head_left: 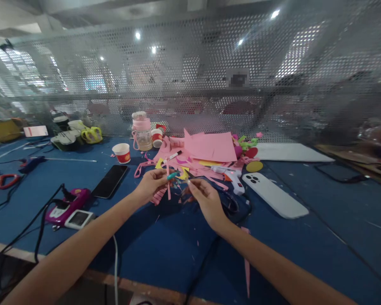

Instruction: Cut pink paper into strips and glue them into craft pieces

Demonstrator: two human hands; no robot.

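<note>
My left hand (151, 185) is closed in a pinch, with a narrow pink paper strip (169, 190) standing upright at its fingertips. A small teal piece (172, 175) shows at the thumb tip; what it is I cannot tell. Facing it, my right hand (207, 200) has its thumb and fingers drawn together. A thin dark tip (187, 173) pokes out there, but the rest of what it holds is hidden. Behind both hands lie pink paper sheets (211, 147) and scraps, with a white marker (172, 157) on top. A glue gun (231, 177) rests right of my right hand.
On the blue table, a black phone (110, 181), a paper cup (122, 152) and a pink-lidded bottle (142, 132) stand left. A purple power strip (69, 206) with cables lies nearer. A white phone-shaped slab (274, 195) lies right. A perforated metal screen (190, 80) closes the back.
</note>
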